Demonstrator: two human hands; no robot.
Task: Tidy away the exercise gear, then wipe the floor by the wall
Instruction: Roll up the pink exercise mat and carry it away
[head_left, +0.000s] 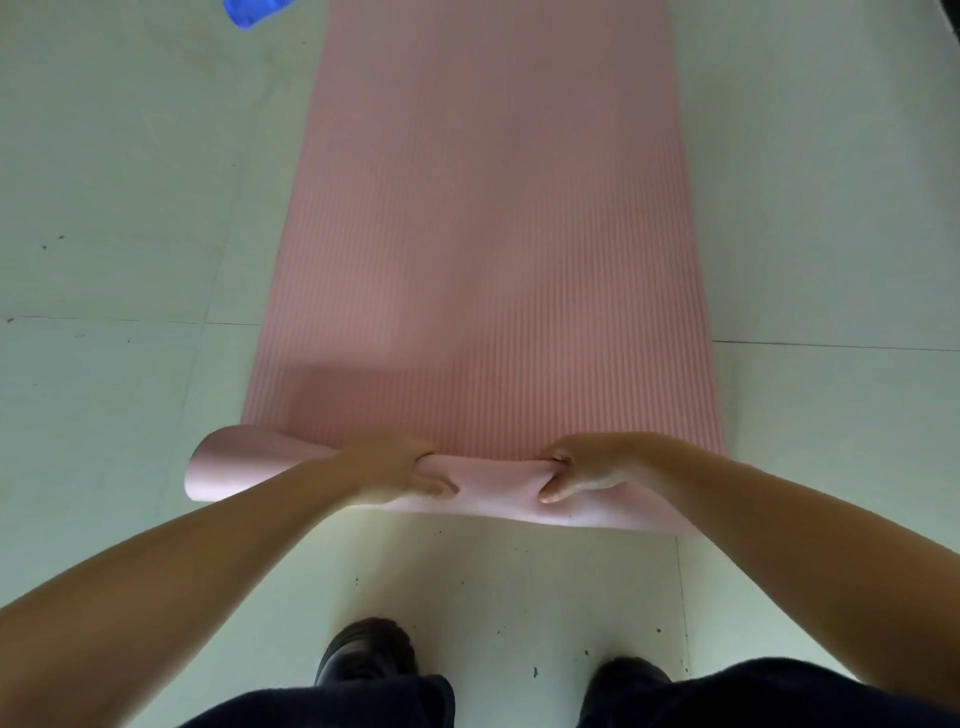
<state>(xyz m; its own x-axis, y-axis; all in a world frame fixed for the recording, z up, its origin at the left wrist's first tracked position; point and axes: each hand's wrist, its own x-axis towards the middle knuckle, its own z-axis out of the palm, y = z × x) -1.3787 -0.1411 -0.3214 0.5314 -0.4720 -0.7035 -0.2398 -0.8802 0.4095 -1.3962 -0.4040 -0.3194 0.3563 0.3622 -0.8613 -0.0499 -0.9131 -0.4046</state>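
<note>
- Pale floor tiles (104, 208) lie under us, with a blue object (249, 13) at the far left edge.
- Our left hand (395, 467) grips the rolled near end of the pink mat (483, 234), fingers curled over it.
- Our right hand (592, 467) grips that roll likewise.
- Dark shoes (366, 654) stand below.

Floor, a blue thing and the wearer's dark clothes

The pale floor (114, 218) is made of large tiles with thin seams, and small dark specks lie on it near the bottom. At the far left edge there is a blue object (248, 11), cut by the frame, so I cannot tell what it is. At the near edge two black shoes (366, 652) stand on the floor, under dark trousers (769, 696).
</note>
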